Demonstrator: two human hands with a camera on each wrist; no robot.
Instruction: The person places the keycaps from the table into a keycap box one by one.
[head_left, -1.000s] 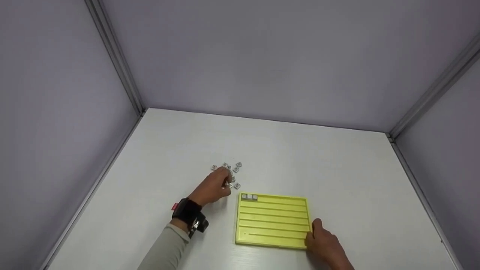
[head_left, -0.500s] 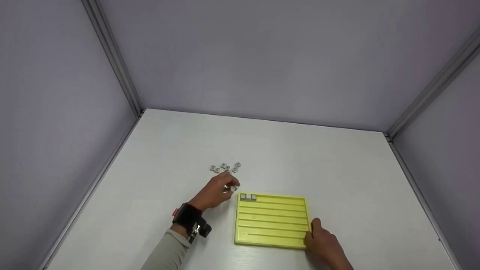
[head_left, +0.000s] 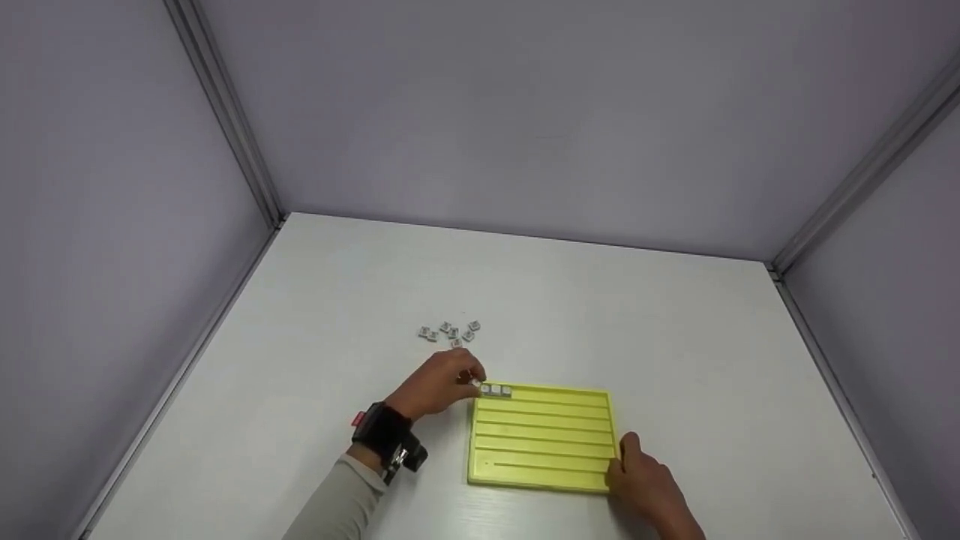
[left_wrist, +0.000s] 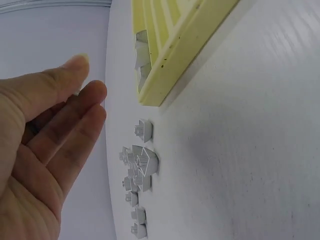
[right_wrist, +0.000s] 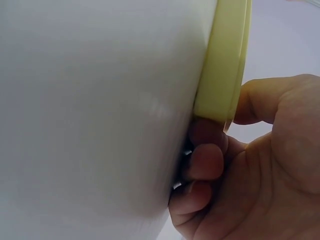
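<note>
Hands first: the left hand (head_left: 442, 390) sits at the far left corner of the tray (head_left: 541, 442), its fingertips at the start of the tray's top groove, where a small grey cap (head_left: 475, 383) shows right at the fingers. From the head view it looks pinched there, yet the left wrist view shows the fingers (left_wrist: 75, 125) fairly straight and loosely spread with nothing plainly between them, so I cannot tell whether the hand holds that cap or only touches it. The right hand (head_left: 649, 491) grips the tray's near right corner; the right wrist view shows the thumb over the yellow rim (right_wrist: 225, 60) and the fingers curled under it.

Two more caps (head_left: 500, 390) sit side by side in the top groove, just beside the left fingertips. The tray's other grooves run parallel below them, toward the person.

Beyond the tray's far left corner, a loose cluster of caps (head_left: 448, 332) lies on the white table (head_left: 675, 337), near the left hand but apart from it. A black wrist strap (head_left: 382, 433) sits on the left arm above a grey sleeve (head_left: 337, 502). Grey walls (head_left: 525, 112) close in the table behind and at both sides.
</note>
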